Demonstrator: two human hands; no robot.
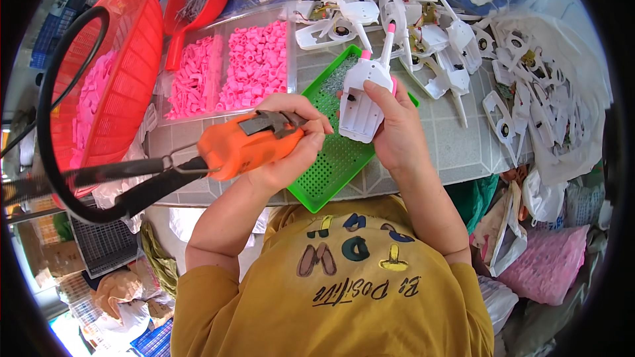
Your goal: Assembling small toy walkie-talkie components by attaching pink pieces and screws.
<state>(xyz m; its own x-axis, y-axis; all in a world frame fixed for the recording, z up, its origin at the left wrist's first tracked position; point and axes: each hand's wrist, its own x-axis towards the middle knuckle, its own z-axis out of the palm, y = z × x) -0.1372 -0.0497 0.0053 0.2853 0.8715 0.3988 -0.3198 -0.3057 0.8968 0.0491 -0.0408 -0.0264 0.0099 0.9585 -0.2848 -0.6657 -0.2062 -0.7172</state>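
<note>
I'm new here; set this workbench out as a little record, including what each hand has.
Left hand: partly hidden by an orange tool; whether it grips it is unclear
Right hand: holds a pink-tipped white plastic housing
Under the hands: green perforated tray
Left of tray: small pink parts
Far left: red basket
Right of tray: loose white housings
</note>
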